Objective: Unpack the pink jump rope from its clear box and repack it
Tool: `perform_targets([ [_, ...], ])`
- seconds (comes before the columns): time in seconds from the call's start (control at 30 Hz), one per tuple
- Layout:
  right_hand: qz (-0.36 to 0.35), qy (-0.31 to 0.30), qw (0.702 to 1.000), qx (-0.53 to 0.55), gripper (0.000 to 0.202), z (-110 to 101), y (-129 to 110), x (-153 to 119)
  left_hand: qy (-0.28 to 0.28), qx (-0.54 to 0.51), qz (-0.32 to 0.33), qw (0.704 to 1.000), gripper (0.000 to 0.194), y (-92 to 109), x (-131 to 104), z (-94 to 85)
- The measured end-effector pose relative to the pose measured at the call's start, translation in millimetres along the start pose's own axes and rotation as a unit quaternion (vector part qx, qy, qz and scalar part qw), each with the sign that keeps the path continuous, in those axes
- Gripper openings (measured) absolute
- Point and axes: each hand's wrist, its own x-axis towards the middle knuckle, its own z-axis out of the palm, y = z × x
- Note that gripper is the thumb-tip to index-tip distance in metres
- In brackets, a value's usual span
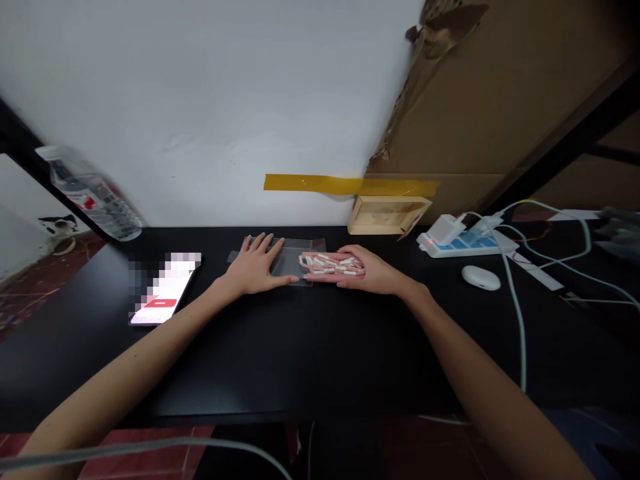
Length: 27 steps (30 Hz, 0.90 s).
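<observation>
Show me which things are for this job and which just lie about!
For the job, seemingly:
clear flat plastic packaging, under left hand
pink-and-white small sticks, in right hand

Lying about:
rounded white plastic case
lit rectangular phone
clear plastic bottle

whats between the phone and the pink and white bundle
In the head view, the left hand and the clear plastic it touches lie between the phone and the pink and white bundle.
</observation>
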Motion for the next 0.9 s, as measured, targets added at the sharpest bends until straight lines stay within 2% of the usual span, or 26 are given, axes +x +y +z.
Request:
perform_targets([
  [0.23, 0.0, 0.07, 0.997, 0.014, 0.057, 34.5, -1.0, 7.9, -0.008, -0.005, -0.018, 1.0, 0.102, 13.4, -0.2, 3.1],
  [0.33, 0.007, 0.088, 0.996, 0.02, 0.053, 43.2, -6.8, 12.6, -0.028, -0.022, -0.012, 0.999, 0.101, 12.0, 1.0, -1.5],
  [0.4, 0.014, 0.07, 0.997, 0.035, 0.054, 38.5, -8.1, 12.2, -0.043, -0.038, -0.004, 0.998, 0.101, 4.9, 1.8, -7.3],
  [0.5, 0.015, 0.018, 0.998, 0.056, 0.063, 17.3, -3.3, 5.0, -0.037, -0.041, 0.012, 0.998, 0.105, -11.3, 2.3, -15.1],
  [0.53, 0.019, -0.007, 0.998, 0.058, 0.071, 8.6, -0.3, 1.5, -0.035, -0.038, 0.023, 0.998, 0.107, -16.5, 2.3, -16.4],
  [0.6, 0.037, -0.068, 0.996, 0.045, 0.099, -7.2, 6.2, -5.6, -0.05, -0.035, 0.043, 0.997, 0.111, -24.4, 2.4, -16.3],
  [0.67, 0.05, -0.098, 0.993, 0.035, 0.111, -17.6, 10.9, -10.4, -0.063, -0.036, 0.056, 0.996, 0.115, -28.2, 2.5, -13.7],
  [0.77, 0.053, -0.113, 0.992, 0.029, 0.107, -20.7, 11.1, -10.9, -0.054, -0.041, 0.067, 0.995, 0.115, -28.8, 2.7, -9.5],
  [0.9, 0.059, -0.115, 0.992, 0.001, 0.097, -7.9, 3.7, -4.7, -0.046, -0.036, 0.078, 0.995, 0.111, -28.0, 2.6, -8.6],
])
